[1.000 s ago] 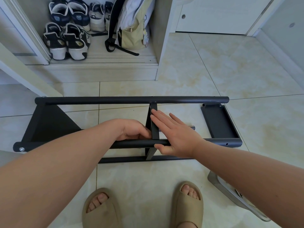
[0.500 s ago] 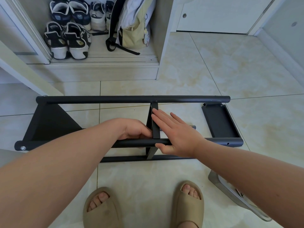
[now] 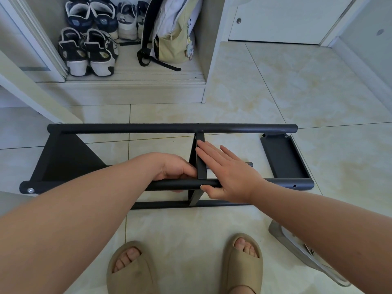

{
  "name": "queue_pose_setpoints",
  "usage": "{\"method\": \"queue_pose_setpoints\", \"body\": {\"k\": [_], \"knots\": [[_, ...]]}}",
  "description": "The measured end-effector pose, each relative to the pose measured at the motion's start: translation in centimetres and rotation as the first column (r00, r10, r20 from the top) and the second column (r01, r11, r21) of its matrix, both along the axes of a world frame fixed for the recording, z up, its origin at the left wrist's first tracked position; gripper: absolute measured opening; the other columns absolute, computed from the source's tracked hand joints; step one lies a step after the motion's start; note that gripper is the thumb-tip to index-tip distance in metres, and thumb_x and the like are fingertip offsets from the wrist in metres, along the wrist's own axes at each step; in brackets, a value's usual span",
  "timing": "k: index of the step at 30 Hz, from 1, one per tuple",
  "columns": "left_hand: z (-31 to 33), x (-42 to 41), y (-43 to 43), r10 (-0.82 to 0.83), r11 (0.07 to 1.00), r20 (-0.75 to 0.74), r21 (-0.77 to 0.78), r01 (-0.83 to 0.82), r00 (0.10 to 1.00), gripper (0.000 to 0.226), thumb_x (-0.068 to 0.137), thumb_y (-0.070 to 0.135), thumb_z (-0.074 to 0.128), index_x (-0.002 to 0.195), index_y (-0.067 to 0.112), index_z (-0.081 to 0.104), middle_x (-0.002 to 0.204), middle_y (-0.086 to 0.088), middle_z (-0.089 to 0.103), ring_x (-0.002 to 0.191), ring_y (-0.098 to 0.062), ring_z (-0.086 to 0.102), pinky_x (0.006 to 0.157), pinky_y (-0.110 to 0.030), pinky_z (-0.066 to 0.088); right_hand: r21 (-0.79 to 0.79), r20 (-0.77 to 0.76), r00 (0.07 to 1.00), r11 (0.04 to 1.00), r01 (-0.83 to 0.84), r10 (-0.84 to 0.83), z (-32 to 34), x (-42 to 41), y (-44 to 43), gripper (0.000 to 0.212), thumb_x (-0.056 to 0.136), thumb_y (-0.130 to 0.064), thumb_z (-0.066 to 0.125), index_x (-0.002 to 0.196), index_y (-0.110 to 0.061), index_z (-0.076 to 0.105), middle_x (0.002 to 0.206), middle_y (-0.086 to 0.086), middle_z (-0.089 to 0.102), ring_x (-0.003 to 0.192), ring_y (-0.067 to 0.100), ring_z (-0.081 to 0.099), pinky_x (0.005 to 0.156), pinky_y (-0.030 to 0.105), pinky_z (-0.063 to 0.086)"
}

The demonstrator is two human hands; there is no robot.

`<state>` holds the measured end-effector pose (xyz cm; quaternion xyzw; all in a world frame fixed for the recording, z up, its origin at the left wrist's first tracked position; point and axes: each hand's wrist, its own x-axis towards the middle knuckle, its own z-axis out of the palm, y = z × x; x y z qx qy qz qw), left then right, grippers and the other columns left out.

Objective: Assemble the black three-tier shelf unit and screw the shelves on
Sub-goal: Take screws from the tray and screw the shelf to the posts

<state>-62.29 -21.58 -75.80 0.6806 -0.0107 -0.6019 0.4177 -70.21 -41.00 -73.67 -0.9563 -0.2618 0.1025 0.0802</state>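
Pressing straight fingers [image 3: 212, 152] on the middle shelf [image 3: 201, 172] of the frame [image 3: 169, 128] lying on the floor [image 3: 275, 92], the right hand [image 3: 231, 177] steadies it while the left hand [image 3: 174, 168], just left of that shelf, curls its fingers round the near tube [image 3: 169, 185], so a slip could skew the shelf off its screw holes.

Hidden and cropped parts
The left hand's [image 3: 172, 168] fingertips vanish under the near tube [image 3: 286, 183]. The right forearm [image 3: 318, 213] covers much of the grey tray [image 3: 280, 234], its contents unreadable. The bottom edge crops the slippers [image 3: 131, 270].

Cream tile floor [image 3: 275, 92], open shoe cabinet [image 3: 210, 49], perhaps a door [image 3: 286, 18].
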Motion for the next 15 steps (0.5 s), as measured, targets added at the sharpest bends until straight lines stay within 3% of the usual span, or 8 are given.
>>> {"method": "queue_pose_setpoints", "body": {"k": [7,15], "knots": [[0.2,0.07,0.23,-0.009,1.0,-0.073,-0.016,0.008,0.997,0.011,0.096,0.019,0.055,0.096,0.019,0.066,0.073,0.005,0.065,0.071,-0.011,0.056,0.072,-0.025,0.046,-0.003,-0.003,1.0,1.0,0.0,0.0,-0.04,0.01,0.01,0.091,0.091,-0.065,0.033,0.162,-0.015,0.005,0.167,-0.007,-0.011,0.154,0.007,-0.01,0.126,0.033,-0.004],[0.17,0.18,0.29,-0.02,0.998,-0.057,-0.064,0.017,0.998,0.017,0.097,0.018,0.051,0.096,0.02,0.068,0.078,0.003,0.066,0.072,-0.012,0.058,0.071,-0.027,0.046,0.007,0.005,1.0,1.0,0.002,-0.002,-0.34,0.03,-0.06,0.092,0.09,-0.067,0.028,0.163,-0.016,0.005,0.166,-0.008,-0.012,0.152,0.004,-0.013,0.126,0.033,-0.004]]}}
